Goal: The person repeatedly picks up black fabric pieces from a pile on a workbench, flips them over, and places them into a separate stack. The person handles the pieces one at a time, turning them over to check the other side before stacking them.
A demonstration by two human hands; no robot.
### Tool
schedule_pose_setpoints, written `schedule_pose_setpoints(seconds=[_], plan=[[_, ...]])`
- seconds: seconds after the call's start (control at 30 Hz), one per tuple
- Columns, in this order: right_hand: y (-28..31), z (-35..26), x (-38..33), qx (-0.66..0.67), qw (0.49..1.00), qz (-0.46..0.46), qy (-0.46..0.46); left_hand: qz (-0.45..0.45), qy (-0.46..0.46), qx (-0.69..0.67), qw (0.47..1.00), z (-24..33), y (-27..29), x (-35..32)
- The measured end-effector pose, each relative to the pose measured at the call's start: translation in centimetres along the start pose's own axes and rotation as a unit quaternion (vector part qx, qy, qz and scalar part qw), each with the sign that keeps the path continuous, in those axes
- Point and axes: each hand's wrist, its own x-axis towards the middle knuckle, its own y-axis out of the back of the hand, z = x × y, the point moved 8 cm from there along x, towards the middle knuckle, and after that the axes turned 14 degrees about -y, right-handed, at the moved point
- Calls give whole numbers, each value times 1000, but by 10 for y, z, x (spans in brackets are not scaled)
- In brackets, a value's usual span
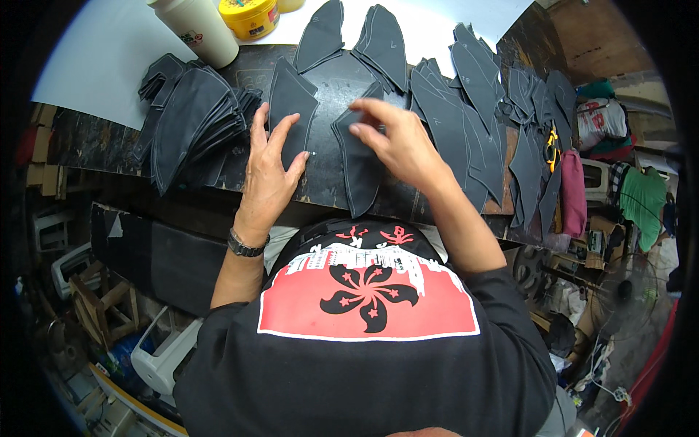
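Dark grey cut fabric-like pieces with pale marked lines lie in stacks along a black worktable [326, 171]. My left hand [273, 171] is open, fingers spread, resting over the lower part of a curved dark piece [290, 109]. A tiny white speck shows at its thumb tip. My right hand [400, 138] hovers by another narrow stack of dark pieces [360, 171], its thumb and forefinger apart. Slight blur softens its fingertips, and I see nothing held between them. A wristwatch [247, 246] is on my left wrist.
To the left is a thick fanned stack of dark pieces [193, 120]. More stacks [448, 124] lie to the right, with yellow-handled scissors [552, 149] on them. A white bottle [196, 29] and yellow tub [249, 18] stand at the back. A pale plastic stool [164, 357] is lower left.
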Motion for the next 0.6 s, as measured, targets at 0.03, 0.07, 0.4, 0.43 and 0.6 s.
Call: schedule_pose_setpoints(seconds=[0.03,0.07,0.4,0.43,0.6], plan=[[-5,-2,15,19,1000,0,15,8,-2,-6,1000,1,0,1],[-10,-3,28,38,999,-3,22,10,0,-3,1000,1,-1,2],[-55,-8,77,13,998,-38,58,49,-22,16,998,1,-10,9],[-56,-6,79,42,997,-50,47,50,-24,16,998,0,-12,10],[-56,4,84,133,985,-111,-7,53,-33,31,998,-5,-13,15]])
